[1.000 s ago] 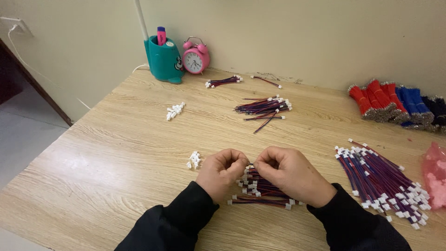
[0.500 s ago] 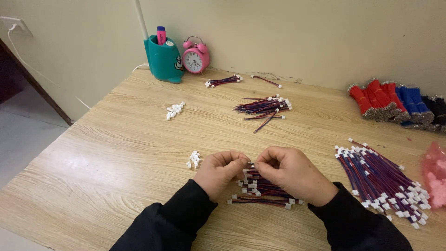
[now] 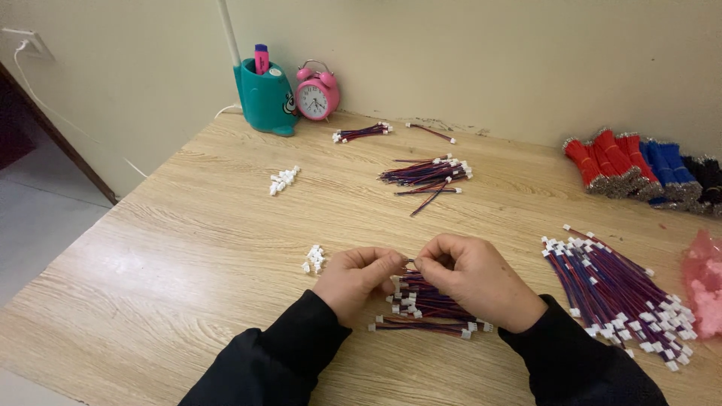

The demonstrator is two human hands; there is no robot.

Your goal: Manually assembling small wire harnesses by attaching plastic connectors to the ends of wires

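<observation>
We see the worktop [image 3: 188, 248] first, then our wire pile [image 3: 425, 304] lying directly under both hands, its wires running left to right. Our left hand [image 3: 359, 280] and right hand [image 3: 474, 278] meet fingertip to fingertip above it, pinching one wire end [image 3: 410, 262] between them, equally near. Loose connectors [image 3: 314, 258] sit just left.

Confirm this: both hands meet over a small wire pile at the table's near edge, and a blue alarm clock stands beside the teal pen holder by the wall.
Not quite: the head view shows the alarm clock is pink, not blue. The rest holds: the left hand and right hand meet over the wire pile, and the clock stands beside the teal pen holder by the wall.
</observation>
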